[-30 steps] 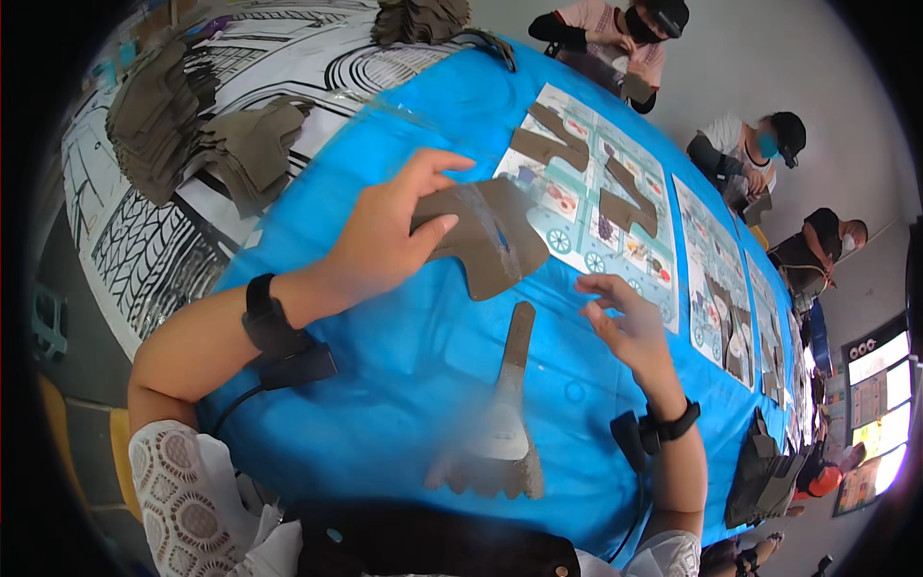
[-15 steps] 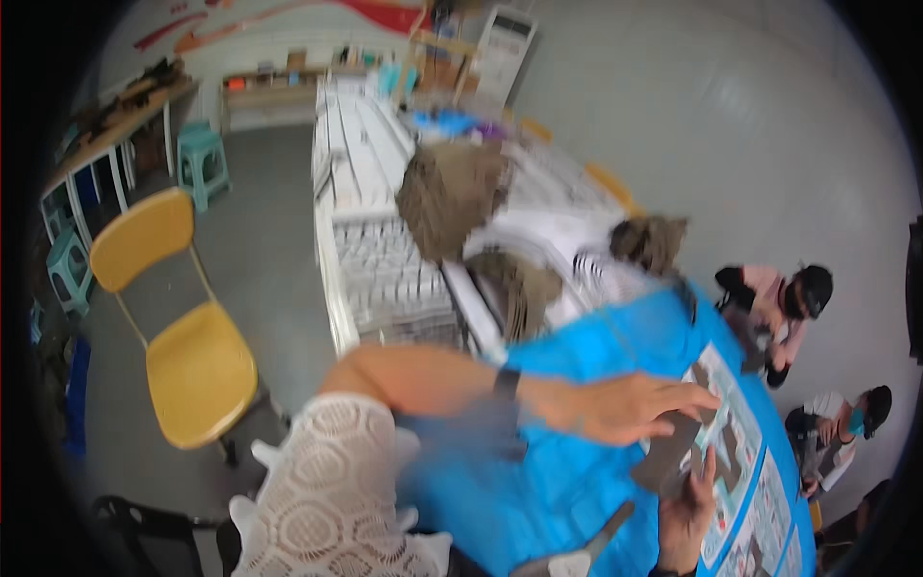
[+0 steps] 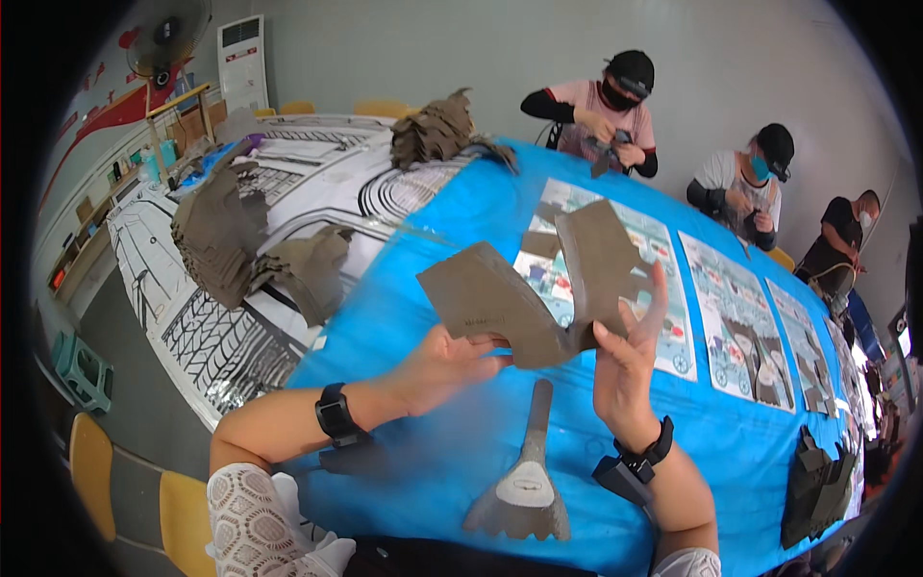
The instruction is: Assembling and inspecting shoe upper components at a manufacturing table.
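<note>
Two-lobed brown panel (image 3: 538, 335) pinched by left fingers (image 3: 481, 346) and right fingers (image 3: 615, 346); if loosened, fan-shaped piece (image 3: 527, 489) below fingers could be hit.

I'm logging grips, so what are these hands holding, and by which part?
A brown V-shaped piece: the left hand has it by the lower edge of its left wing, the right hand by its lower right edge.
</note>
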A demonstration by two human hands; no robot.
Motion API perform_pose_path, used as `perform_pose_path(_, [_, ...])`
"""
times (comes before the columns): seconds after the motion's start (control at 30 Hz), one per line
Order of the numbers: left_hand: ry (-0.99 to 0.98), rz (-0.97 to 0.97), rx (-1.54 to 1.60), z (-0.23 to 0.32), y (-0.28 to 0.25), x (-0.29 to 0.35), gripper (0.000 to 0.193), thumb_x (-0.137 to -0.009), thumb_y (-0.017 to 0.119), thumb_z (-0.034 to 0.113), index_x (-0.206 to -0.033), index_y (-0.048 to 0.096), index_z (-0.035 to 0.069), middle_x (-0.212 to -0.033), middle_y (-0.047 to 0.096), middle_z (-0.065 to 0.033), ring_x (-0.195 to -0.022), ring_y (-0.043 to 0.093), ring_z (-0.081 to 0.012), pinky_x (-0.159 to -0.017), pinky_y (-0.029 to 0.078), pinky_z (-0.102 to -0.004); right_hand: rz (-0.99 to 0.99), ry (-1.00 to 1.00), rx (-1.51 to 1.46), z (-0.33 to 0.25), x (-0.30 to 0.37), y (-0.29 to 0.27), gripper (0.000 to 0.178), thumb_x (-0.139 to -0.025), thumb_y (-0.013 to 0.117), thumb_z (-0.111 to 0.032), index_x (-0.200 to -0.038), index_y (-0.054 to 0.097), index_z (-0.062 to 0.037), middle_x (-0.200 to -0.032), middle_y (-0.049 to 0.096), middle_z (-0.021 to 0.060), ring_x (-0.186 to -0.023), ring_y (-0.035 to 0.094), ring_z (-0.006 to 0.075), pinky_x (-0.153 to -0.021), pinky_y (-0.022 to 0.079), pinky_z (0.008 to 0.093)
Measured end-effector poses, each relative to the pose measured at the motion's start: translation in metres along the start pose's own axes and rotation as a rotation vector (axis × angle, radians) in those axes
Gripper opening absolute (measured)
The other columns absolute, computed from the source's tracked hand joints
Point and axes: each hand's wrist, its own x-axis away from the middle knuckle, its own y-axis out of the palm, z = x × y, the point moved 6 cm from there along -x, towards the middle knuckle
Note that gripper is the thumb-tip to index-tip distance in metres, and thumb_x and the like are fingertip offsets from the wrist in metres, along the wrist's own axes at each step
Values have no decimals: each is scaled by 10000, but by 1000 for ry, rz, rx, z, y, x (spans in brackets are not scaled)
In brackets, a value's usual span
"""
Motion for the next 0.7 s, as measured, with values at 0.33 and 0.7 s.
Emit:
perform_pose_path(0.33, [-177,369,-438,9,-7,11,247,-1017,587,230,-1041,594,-16,-894,695,-98,-710,738,-227,-574,580,-266,-207,277,253,18,16,-21,349,-883,722,-116,-1206,616,-38,-1125,643,50,-1089,579,166,-948,431,323])
perform_pose_path(0.7, [-281,87,-415,-19,22,2,282,-886,772,212,-1016,702,-28,-872,744,-73,-798,689,-83,-695,547,-230,-375,482,737,-22,59,-42,344,-971,661,-307,-1141,629,-9,-1001,658,79,-889,629,166,-714,509,305])
